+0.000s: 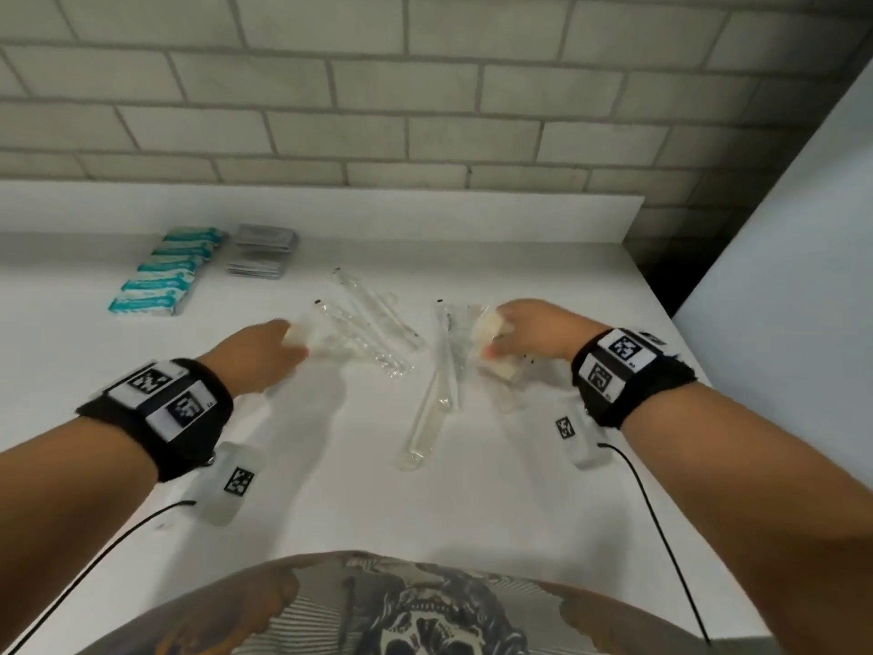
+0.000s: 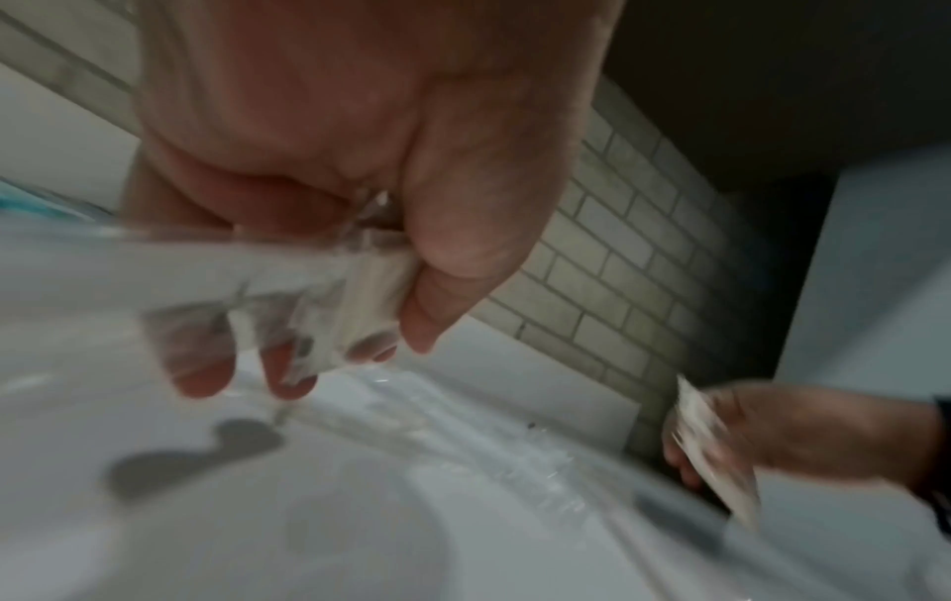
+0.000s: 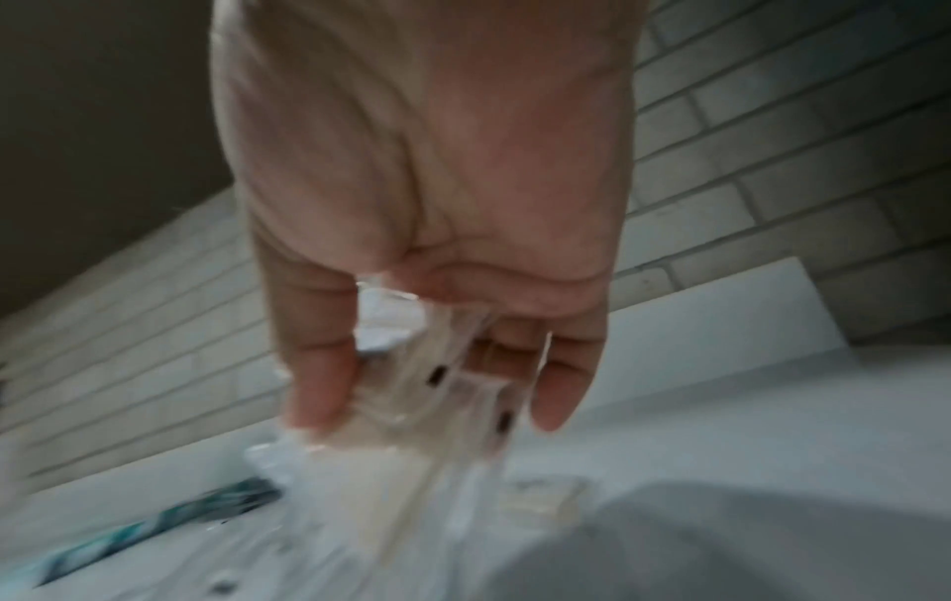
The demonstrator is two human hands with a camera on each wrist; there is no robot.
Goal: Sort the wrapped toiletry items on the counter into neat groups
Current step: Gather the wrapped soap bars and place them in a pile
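My left hand [image 1: 269,347] pinches a clear-wrapped cream item [image 1: 302,340] above the white counter [image 1: 472,512]; the left wrist view shows thumb and fingers [image 2: 427,284] closed on that wrapped item [image 2: 360,309]. My right hand [image 1: 524,330] grips a small bundle of clear-wrapped cream items [image 1: 493,345]; the right wrist view shows the bundle [image 3: 442,398] between its fingers. Between the hands lies a loose pile of clear-wrapped long items [image 1: 373,323], and two more clear-wrapped sticks [image 1: 437,390] lie at centre.
A row of teal-and-white packets [image 1: 165,274] lies at the back left, with a stack of grey sachets [image 1: 262,250] beside it. A tiled wall [image 1: 425,87] and a low backsplash close the far edge. The counter ends at the right near a pale panel [image 1: 803,276].
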